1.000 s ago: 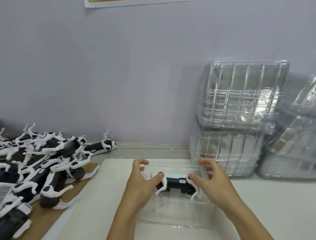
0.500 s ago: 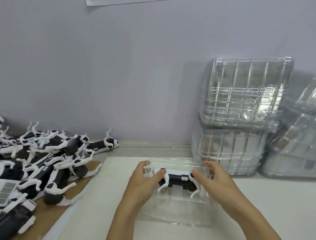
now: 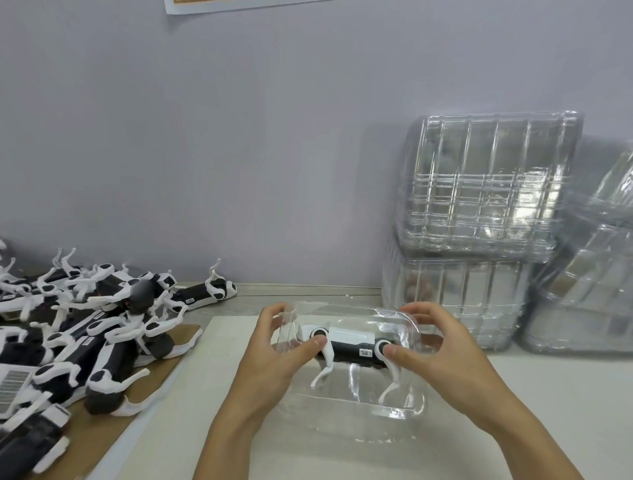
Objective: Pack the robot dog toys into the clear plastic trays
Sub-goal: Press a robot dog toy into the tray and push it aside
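Centrally, one robot dog toy (image 3: 352, 346) lay in the clear plastic tray (image 3: 394, 407) on the white mat's far half, long axis left to right, legs toward the mat's near edge. Left hand (image 3: 274, 356) and right hand (image 3: 445, 353) pinched opposite ends, fingers curled over the tray rim.

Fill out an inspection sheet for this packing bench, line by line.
Surface: pale table top; brown cardboard sheet at the left.
Job's things: one robot dog toy lying in the clear plastic tray; heap of unpacked toys on the cardboard.
Clutter: nothing seen.
Grippers: left hand and right hand press thumbs on the toy's leg joints, fingers curled over the tray's far rim.
Cables: nothing seen.
Surroundings: stacks of empty trays against the lilac wall; paper edge at top.
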{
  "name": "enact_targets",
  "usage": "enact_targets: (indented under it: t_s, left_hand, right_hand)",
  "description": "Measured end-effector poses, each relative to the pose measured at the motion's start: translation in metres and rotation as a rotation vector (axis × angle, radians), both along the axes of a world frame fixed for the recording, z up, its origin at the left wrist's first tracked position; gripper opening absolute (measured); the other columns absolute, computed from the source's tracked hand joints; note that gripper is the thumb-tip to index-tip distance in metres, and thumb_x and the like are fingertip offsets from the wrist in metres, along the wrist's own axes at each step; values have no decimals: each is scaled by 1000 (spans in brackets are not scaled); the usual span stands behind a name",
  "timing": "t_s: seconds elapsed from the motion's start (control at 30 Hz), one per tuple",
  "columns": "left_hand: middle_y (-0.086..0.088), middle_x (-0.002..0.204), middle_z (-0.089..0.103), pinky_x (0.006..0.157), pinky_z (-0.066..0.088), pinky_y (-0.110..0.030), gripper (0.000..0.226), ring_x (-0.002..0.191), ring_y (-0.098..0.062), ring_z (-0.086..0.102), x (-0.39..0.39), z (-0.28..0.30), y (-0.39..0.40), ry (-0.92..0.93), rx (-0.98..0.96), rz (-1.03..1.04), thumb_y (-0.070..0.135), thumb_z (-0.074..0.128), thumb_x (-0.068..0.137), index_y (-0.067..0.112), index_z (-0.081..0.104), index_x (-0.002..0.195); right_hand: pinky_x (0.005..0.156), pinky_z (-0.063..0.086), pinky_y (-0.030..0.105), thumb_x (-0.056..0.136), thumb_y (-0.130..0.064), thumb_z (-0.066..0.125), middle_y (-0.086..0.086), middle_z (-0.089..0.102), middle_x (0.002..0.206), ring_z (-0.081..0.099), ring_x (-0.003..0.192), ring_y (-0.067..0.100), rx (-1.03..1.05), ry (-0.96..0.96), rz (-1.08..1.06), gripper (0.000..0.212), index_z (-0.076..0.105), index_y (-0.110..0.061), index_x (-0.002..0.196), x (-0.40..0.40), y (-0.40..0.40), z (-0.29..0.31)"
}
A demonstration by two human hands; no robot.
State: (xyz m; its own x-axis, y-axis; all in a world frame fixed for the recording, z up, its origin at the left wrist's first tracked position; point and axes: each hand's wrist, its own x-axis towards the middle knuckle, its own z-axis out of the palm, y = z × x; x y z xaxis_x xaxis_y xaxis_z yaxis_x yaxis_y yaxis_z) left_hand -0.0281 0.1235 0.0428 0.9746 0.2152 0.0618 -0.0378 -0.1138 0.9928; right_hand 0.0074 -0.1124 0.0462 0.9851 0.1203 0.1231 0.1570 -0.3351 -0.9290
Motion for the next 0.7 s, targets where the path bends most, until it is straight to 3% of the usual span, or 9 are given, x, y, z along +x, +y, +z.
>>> enact_targets:
  t_s: [0.1,0.2,0.27,0.37,0.53,0.7]
  left_hand:
    - [19,129,54,99,51,-45,72,96,-2,68,0,0,1,-28,26,-10,58,83,54,60,52,118]
    - [18,127,54,94,53,-40,67,92,-3,69,1,1,1,-37,35,-15,51,86,61,61,53,119]
    - [17,124,55,88,53,-36,64,89,-2,68,2,2,-1,-20,23,-6,51,88,62,60,55,116]
    - [15,120,55,87,52,-37,57,105,-9,62,5,2,-7,62,-7,19,53,87,64,59,56,112]
    - [10,116,55,75,48,-30,42,103,-16,63,9,-1,-23,160,24,-2,52,76,77,55,51,111]
    - [12,117,57,73,58,-30,42,98,-16,68,8,4,-28,255,71,-149,56,65,86,48,46,123]
  right_hand:
    - [92,50,33,60,-48,88,-26,57,112,60,105,3,-6,2,5,57,58,-49,108,0,-1,1]
    - [89,50,31,53,-56,83,-27,57,112,60,104,1,-9,2,10,61,58,-51,108,0,-2,2]
    - [89,51,31,57,-54,84,-26,58,112,61,104,2,-13,1,1,58,59,-51,109,0,-3,2]
    - [86,52,28,70,-50,80,-27,54,115,59,105,2,-42,13,1,50,57,-52,115,0,-5,2]
    - [86,40,24,80,-44,77,-26,44,113,50,113,8,-262,30,0,60,47,-47,133,1,-9,10]
    - [88,48,26,80,-46,74,-15,52,124,57,111,9,-496,108,8,62,47,-44,136,1,-44,28]
